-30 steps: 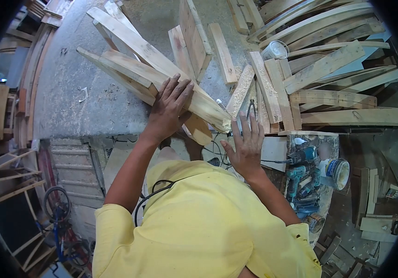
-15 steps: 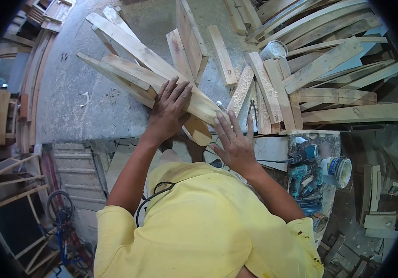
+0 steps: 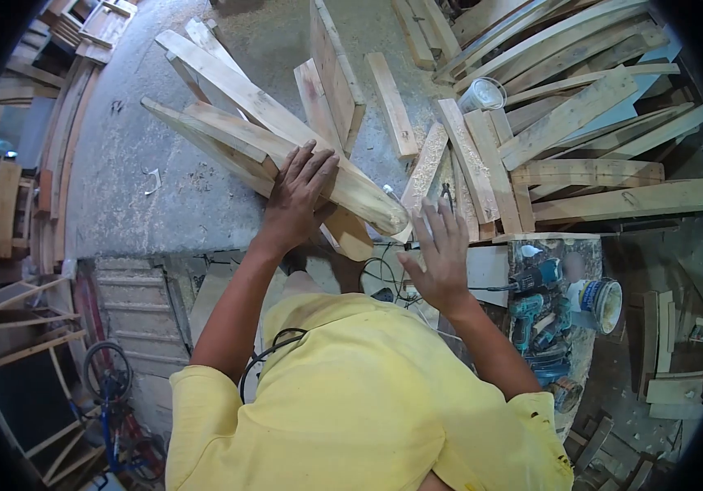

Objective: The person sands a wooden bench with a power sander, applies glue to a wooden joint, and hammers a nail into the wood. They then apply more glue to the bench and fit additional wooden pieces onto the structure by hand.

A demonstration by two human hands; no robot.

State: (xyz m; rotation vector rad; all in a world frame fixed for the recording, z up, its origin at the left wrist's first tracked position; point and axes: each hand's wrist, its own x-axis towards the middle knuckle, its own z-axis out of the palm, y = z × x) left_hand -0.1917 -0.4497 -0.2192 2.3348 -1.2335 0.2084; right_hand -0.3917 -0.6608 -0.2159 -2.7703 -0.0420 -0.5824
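Note:
A long pale wooden plank (image 3: 261,102) slants across the grey work surface, its rounded near end by the front edge. My left hand (image 3: 298,188) is closed over this plank, fingers across its top and the thumb on the near side. Under and beside it lie further boards, among them a darker board (image 3: 229,131) and a piece with a rounded end (image 3: 349,233). Just right of the plank's near end, my right hand (image 3: 440,258) is in the air with fingers apart, holding nothing. Sawdust covers a short wood strip (image 3: 426,168) just beyond that hand.
Many wooden pieces (image 3: 588,172) are heaped at the right, near a white bucket (image 3: 482,96). Teal power drills (image 3: 531,315) and an open tub (image 3: 601,304) sit on a side stand. A bicycle (image 3: 110,376) is at lower left. Dark cables (image 3: 380,274) hang below the front edge.
My right hand has come off the plank's near end and moved slightly right and down. My left hand stays on the plank, which has hardly shifted.

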